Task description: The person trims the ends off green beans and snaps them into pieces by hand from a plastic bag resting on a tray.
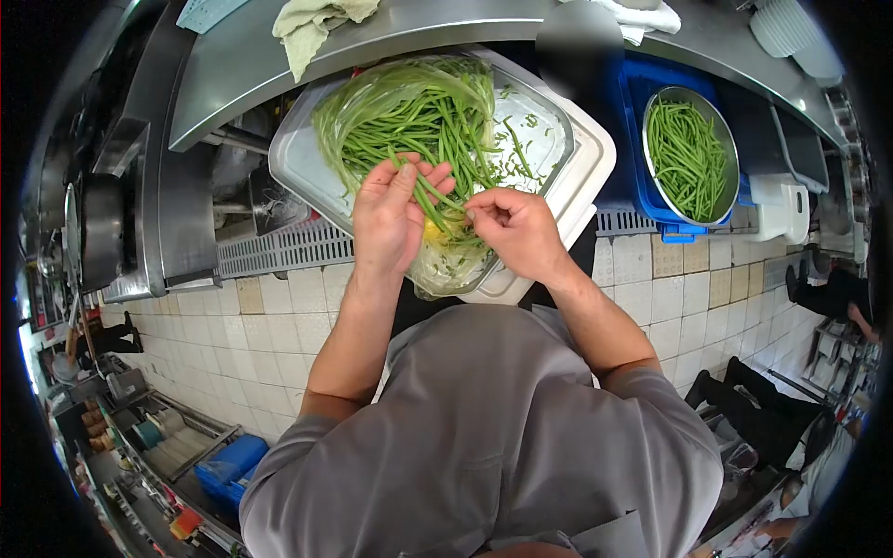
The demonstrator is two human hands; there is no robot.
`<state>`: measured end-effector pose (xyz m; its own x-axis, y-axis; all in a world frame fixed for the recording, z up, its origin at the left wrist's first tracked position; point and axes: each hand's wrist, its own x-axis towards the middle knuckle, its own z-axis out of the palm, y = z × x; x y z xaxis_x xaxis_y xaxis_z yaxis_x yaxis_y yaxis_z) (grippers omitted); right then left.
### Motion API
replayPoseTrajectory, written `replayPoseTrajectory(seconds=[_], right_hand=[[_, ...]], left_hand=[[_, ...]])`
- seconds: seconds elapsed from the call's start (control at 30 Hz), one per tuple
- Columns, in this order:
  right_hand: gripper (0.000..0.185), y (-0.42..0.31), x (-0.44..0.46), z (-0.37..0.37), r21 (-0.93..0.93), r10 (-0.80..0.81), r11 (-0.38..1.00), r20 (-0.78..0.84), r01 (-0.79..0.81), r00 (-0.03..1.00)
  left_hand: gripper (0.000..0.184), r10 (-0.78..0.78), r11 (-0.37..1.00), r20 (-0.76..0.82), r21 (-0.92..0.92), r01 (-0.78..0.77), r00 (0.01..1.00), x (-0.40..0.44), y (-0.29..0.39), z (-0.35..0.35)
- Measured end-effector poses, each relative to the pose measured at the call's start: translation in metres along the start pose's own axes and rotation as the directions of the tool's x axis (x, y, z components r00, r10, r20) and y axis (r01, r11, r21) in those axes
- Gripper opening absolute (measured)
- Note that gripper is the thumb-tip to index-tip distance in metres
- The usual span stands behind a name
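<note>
In front of me a clear plastic bag [326,121] full of green beans [400,116] lies open in a metal tray [556,126]. My left hand [391,209] is closed round a few green beans, which point toward my right hand. My right hand [516,228] is pinched near the ends of these beans, thumb against forefinger. Whether it grips a bean end is too small to make out. Small cut-off bean tips [512,167] are scattered on the tray's right side.
To the right, a metal bowl [735,177] of green beans [688,158] sits on a blue crate [642,84]. The tray rests on a white lid or tub [595,158]. A steel counter [233,74] with a cloth [316,28] runs along the back. Other people [753,409] are at the right.
</note>
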<state>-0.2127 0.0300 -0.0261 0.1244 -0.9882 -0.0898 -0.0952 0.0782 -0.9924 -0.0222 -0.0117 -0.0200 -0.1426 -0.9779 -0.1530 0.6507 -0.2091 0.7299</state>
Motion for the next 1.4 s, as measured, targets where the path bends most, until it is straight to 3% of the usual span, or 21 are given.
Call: replayPoseTrajectory(seconds=[0.1, 0.2, 0.3, 0.4, 0.5, 0.6, 0.7, 0.93, 1.0, 1.1, 1.2, 1.3, 1.33, 1.4], right_hand=[[0.011, 0.005, 0.005, -0.003, 0.232, 0.035, 0.972, 0.048, -0.046, 0.998], [0.008, 0.006, 0.005, -0.003, 0.687, 0.136, 0.694, 0.167, -0.215, 0.976], [0.01, 0.019, 0.005, -0.007, 0.498, 0.122, 0.846, 0.172, -0.193, 0.978], [0.015, 0.009, -0.008, 0.009, 0.303, 0.046, 0.95, 0.084, -0.07, 0.995], [0.019, 0.01, -0.009, 0.017, 0.213, 0.05, 0.975, 0.04, -0.058, 0.998], [0.019, 0.008, -0.004, 0.015, 0.006, 0.019, 1.0, 0.021, -0.019, 1.0], [0.017, 0.016, -0.001, 0.017, 0.204, 0.039, 0.978, 0.042, -0.047, 0.998], [0.01, 0.013, 0.002, 0.014, 0.131, -0.001, 0.991, 0.02, -0.001, 1.0], [0.008, 0.015, 0.005, 0.011, 0.063, 0.003, 0.998, -0.007, -0.002, 1.0], [0.005, 0.028, 0.013, 0.012, 0.163, -0.183, 0.966, -0.115, 0.2, 0.976], [0.007, 0.025, 0.018, 0.003, 0.201, 0.02, 0.979, -0.198, 0.021, 0.98], [0.01, 0.011, 0.02, -0.005, -0.044, -0.076, 0.997, -0.264, 0.066, 0.962], [0.016, 0.013, 0.019, -0.005, -0.051, -0.099, 0.995, -0.24, 0.089, 0.966], [0.017, 0.009, 0.012, -0.001, 0.142, 0.001, 0.99, -0.082, 0.011, 0.997]], left_hand=[[0.014, -0.065, 0.996, -0.001, -0.067, 0.065, 0.998, 0.0, 0.0, -0.002], [0.015, -0.095, 0.983, -0.048, -0.163, 0.086, 0.994, 0.003, -0.004, -0.006], [0.016, -0.019, 0.987, -0.112, -0.162, 0.0, 0.994, 0.003, -0.005, -0.004], [0.016, 0.072, 0.989, -0.125, -0.118, -0.087, 0.989, 0.002, -0.002, 0.001], [0.017, 0.085, 0.99, -0.115, -0.102, -0.097, 0.99, 0.001, -0.003, 0.002], [0.018, 0.091, 0.99, -0.107, -0.102, -0.102, 0.99, 0.0, -0.007, 0.003], [0.018, 0.104, 0.989, -0.105, -0.096, -0.115, 0.989, -0.001, -0.007, 0.004], [0.017, 0.086, 0.99, -0.085, -0.1, -0.095, 0.993, -0.006, -0.007, 0.011], [0.017, 0.082, 0.993, 0.013, -0.09, -0.081, 0.997, -0.01, -0.015, 0.01], [0.017, 0.089, 0.991, 0.073, -0.109, -0.081, 0.993, -0.014, -0.022, 0.018], [0.016, 0.106, 0.982, 0.019, -0.158, -0.102, 0.994, -0.01, -0.016, 0.024], [0.016, 0.138, 0.973, -0.042, -0.182, -0.143, 0.99, -0.002, -0.009, 0.021], [0.016, 0.152, 0.97, -0.056, -0.183, -0.159, 0.987, 0.001, -0.008, 0.02], [0.016, 0.165, 0.967, -0.072, -0.183, -0.176, 0.984, 0.003, -0.006, 0.019]])
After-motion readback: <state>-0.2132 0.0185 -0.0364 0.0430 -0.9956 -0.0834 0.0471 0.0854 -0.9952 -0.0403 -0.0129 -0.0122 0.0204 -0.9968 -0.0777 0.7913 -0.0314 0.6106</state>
